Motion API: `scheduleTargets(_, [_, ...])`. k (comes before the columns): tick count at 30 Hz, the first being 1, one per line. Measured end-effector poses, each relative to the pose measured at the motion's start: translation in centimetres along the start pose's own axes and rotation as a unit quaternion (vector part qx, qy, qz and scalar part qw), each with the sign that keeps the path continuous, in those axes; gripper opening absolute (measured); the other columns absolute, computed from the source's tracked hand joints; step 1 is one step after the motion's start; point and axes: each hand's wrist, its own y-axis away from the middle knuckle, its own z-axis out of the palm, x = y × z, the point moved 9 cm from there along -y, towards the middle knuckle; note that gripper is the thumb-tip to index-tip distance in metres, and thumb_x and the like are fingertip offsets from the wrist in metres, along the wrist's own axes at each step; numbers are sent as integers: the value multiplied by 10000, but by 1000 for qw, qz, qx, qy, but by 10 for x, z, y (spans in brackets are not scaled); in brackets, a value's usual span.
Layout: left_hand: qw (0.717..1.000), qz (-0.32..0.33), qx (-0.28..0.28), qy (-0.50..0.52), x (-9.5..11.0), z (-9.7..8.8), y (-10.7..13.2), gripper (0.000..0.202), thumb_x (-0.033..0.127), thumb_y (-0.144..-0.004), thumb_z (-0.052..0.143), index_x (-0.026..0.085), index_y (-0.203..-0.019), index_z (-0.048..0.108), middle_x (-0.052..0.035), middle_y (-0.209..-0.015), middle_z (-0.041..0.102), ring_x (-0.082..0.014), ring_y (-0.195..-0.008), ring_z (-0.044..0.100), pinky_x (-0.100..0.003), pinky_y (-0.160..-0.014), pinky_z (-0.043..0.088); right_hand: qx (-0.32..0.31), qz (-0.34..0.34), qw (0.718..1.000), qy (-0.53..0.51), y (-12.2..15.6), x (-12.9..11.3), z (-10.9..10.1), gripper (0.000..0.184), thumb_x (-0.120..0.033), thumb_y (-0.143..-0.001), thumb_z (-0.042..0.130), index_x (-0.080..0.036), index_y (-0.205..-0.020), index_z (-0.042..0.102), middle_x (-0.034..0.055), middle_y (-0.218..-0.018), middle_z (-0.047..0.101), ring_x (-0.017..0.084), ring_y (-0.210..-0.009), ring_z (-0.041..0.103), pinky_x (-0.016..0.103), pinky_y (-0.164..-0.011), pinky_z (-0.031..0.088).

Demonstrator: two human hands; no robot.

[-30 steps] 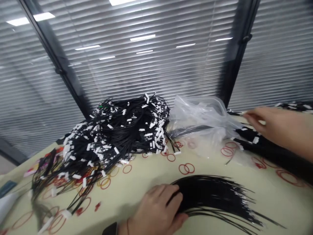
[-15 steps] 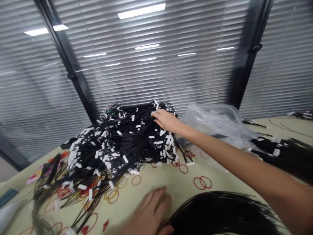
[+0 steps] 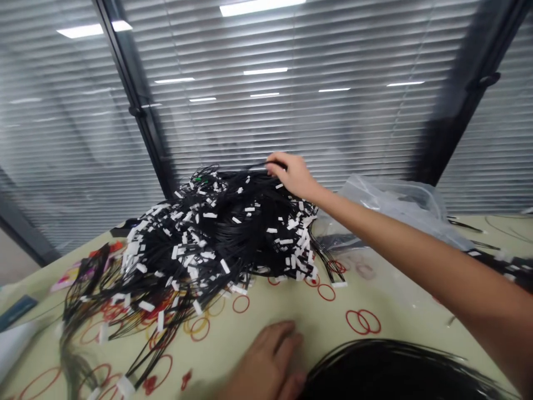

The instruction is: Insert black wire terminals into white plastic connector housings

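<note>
A large heap of black cables [image 3: 235, 236] with white connectors lies on the pale green table. At its top right, my right hand [image 3: 293, 175] is closed in a pinch on a thin black cable [image 3: 259, 165], whose strand runs left from the fingers to the top of the heap. My left hand [image 3: 268, 361] rests palm down on the table with fingers stretched out and holds nothing visible. Beside its thumb lies a curved bundle of black cables [image 3: 391, 372], cut off by the bottom edge of the view.
Red and yellow rubber bands [image 3: 363, 321] are scattered over the table [image 3: 325, 319]. Clear plastic bags [image 3: 395, 211] lie right of the heap, more black cables [image 3: 516, 269] at the far right. Window blinds [image 3: 291, 111] rise behind. A dark blue object [image 3: 17, 312] sits at left.
My right hand has risen off the top of the heap, pinching a cable. The left hand stays flat on the table. The view has shifted slightly right, then left edge objects appear further right.
</note>
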Motion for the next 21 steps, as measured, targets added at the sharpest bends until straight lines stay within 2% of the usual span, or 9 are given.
scheduleTargets(4, [995,-39,37,84,-7,-4,5,401,91,-831,406,167,-1222,447,-130,-1299,454,-227,-1206,416,-396,-995,387,154,42,986,-50,-12,-6,-47,214,-306,-913,274,-177,-914,445,-6,-713,505,108,-671,511,263,-684,394])
scheduleTargets(6, [988,-53,80,118,-12,-7,7,414,17,-814,358,185,-1171,482,-112,-1298,455,-208,-1201,424,-399,-992,392,181,38,980,-70,-11,-16,-65,189,-316,-897,333,-185,-883,468,-31,-659,472,96,-644,498,261,-681,384])
scheduleTargets(10, [955,-93,168,226,-26,-18,10,328,37,-821,367,197,-1039,551,-97,-1251,490,-208,-1161,467,-392,-887,480,70,47,995,-55,6,-39,-73,165,-282,-861,419,-158,-802,510,-34,-668,442,86,-681,480,253,-686,357])
scheduleTargets(12, [917,-148,195,316,-40,-22,10,245,112,-818,448,196,-1028,542,-103,-1254,482,-222,-1110,516,-355,-776,536,48,71,995,-59,25,-44,-76,172,-274,-860,418,-150,-781,507,-31,-656,428,82,-667,464,237,-656,347])
scheduleTargets(13, [888,-181,208,369,-48,-24,11,304,152,-798,510,203,-1097,488,-111,-1261,475,-226,-1053,560,-355,-739,546,45,89,993,-70,35,-45,-76,180,-286,-863,409,-154,-783,502,-32,-638,426,77,-638,454,228,-633,343])
scheduleTargets(15, [808,-226,243,488,-63,-28,12,487,197,-731,626,195,-1167,410,-136,-1287,456,-242,-1064,552,-389,-817,512,3,140,983,-116,57,-42,-66,195,-318,-869,392,-169,-783,484,-39,-594,442,66,-556,428,213,-574,336])
scheduleTargets(16, [790,-231,252,508,-66,-32,12,534,236,-740,626,196,-1203,365,-145,-1289,460,-231,-1071,550,-390,-879,476,-42,166,975,-145,69,-42,-55,201,-327,-870,386,-174,-775,475,-42,-575,460,61,-516,414,208,-542,331])
scheduleTargets(18, [768,-244,267,528,-73,-42,13,447,329,-833,499,204,-1228,331,-141,-1306,456,-207,-1087,545,-382,-952,418,-139,198,952,-189,94,-45,-32,204,-323,-868,382,-178,-758,475,-39,-563,501,55,-466,399,202,-493,325])
scheduleTargets(21, [744,-258,278,549,-78,-52,19,390,320,-848,477,229,-1208,357,-100,-1283,499,-190,-1076,554,-338,-939,438,-183,207,941,-197,125,-49,-23,215,-334,-863,391,-181,-753,493,-37,-578,516,57,-467,412,201,-476,330])
